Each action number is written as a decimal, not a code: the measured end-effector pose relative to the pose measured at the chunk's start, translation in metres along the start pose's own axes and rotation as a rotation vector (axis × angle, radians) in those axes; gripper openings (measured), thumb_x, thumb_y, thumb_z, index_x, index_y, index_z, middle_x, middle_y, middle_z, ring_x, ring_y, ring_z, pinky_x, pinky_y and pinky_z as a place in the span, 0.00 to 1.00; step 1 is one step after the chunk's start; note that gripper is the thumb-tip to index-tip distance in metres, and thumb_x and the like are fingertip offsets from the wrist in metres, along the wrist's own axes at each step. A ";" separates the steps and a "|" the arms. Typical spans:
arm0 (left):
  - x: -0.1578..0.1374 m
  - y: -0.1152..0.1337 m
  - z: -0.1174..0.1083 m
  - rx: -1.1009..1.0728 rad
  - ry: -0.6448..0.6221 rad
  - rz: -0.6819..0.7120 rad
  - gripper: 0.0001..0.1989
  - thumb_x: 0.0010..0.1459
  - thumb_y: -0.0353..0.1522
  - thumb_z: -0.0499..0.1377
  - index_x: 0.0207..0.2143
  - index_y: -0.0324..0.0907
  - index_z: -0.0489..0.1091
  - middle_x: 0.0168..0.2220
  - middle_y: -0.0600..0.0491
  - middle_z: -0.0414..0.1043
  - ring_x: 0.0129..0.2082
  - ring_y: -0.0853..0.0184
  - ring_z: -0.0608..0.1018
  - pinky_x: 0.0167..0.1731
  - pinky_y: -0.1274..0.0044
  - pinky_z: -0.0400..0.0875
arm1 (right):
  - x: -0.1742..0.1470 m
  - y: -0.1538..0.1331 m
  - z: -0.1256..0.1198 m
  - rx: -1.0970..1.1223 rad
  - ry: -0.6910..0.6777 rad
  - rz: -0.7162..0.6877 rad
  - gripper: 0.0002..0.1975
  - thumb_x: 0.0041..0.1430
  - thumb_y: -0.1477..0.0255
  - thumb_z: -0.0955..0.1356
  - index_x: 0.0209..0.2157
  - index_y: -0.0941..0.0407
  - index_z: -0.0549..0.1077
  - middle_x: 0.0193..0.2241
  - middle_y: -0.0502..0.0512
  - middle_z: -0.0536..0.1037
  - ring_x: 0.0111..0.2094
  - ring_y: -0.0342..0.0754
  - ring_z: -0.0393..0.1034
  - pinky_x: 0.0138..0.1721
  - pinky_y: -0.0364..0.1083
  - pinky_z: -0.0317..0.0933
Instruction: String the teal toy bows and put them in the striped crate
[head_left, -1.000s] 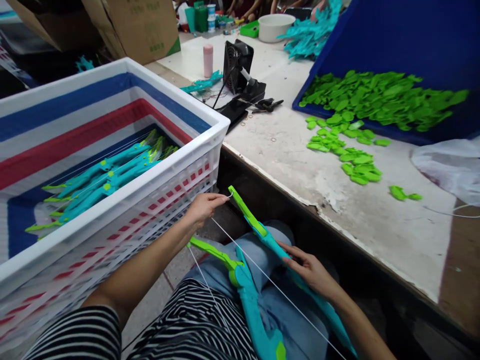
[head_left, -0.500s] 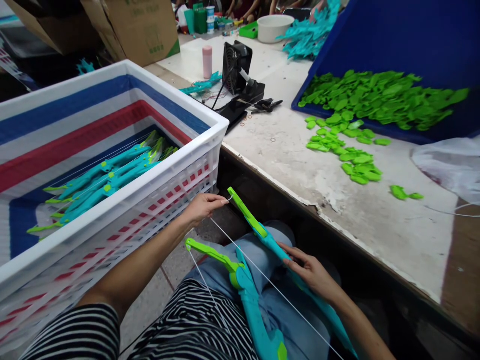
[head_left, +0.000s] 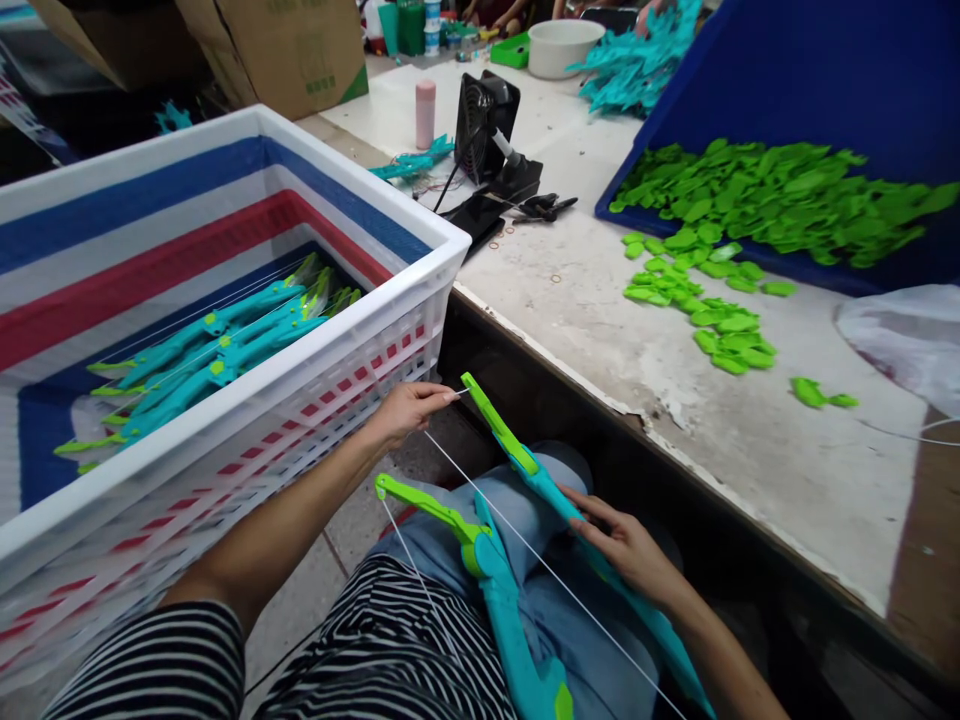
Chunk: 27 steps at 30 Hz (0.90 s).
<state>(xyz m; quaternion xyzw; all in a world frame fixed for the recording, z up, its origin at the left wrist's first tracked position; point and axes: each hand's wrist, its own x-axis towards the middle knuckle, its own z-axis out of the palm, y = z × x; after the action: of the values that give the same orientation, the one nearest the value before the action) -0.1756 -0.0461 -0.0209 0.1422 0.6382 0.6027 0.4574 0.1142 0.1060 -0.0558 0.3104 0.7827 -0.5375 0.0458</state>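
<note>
My left hand pinches a white string close to the green tip of a teal and green toy bow. A short end of the string runs taut from my fingertips to that tip, while the long part slants down across my lap. My right hand grips the teal body of this bow, its lower part partly hidden by the hand and arm. Across my lap lies a second toy bow, its string tied at the green tip. Neither hand touches it.
On my left stands a white crate with a striped liner, holding several strung bows. The worktable carries a blue bin of green pieces, a small black fan and a pink bottle. People's hands show far back.
The short string end between my left fingers and the bow tip was curved and is now drawn straight. My view has shifted slightly; both hands keep their holds.
</note>
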 end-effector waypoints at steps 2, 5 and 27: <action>0.000 0.000 0.000 -0.006 -0.010 0.006 0.24 0.35 0.43 0.70 0.32 0.34 0.77 0.13 0.63 0.52 0.14 0.80 0.53 0.16 0.82 0.43 | 0.000 -0.001 0.000 0.007 -0.002 0.002 0.38 0.48 0.44 0.65 0.52 0.56 0.73 0.48 0.62 0.75 0.49 0.58 0.70 0.53 0.53 0.62; 0.000 0.002 0.001 -0.050 -0.020 0.000 0.24 0.34 0.44 0.71 0.30 0.34 0.77 0.13 0.63 0.52 0.14 0.81 0.52 0.16 0.82 0.43 | 0.000 -0.003 -0.001 0.012 0.007 0.005 0.38 0.47 0.43 0.66 0.51 0.57 0.73 0.49 0.63 0.75 0.50 0.59 0.69 0.54 0.53 0.62; 0.012 0.003 0.032 0.107 0.011 0.212 0.13 0.46 0.36 0.66 0.30 0.37 0.69 0.17 0.62 0.57 0.18 0.78 0.58 0.19 0.82 0.47 | -0.005 0.008 0.006 -0.142 0.040 -0.064 0.28 0.55 0.53 0.64 0.52 0.55 0.72 0.40 0.59 0.76 0.40 0.52 0.71 0.44 0.49 0.66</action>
<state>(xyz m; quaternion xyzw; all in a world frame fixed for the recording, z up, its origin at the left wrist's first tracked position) -0.1586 -0.0161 -0.0179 0.2296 0.6535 0.6135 0.3793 0.1205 0.1010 -0.0624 0.2920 0.8292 -0.4754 0.0348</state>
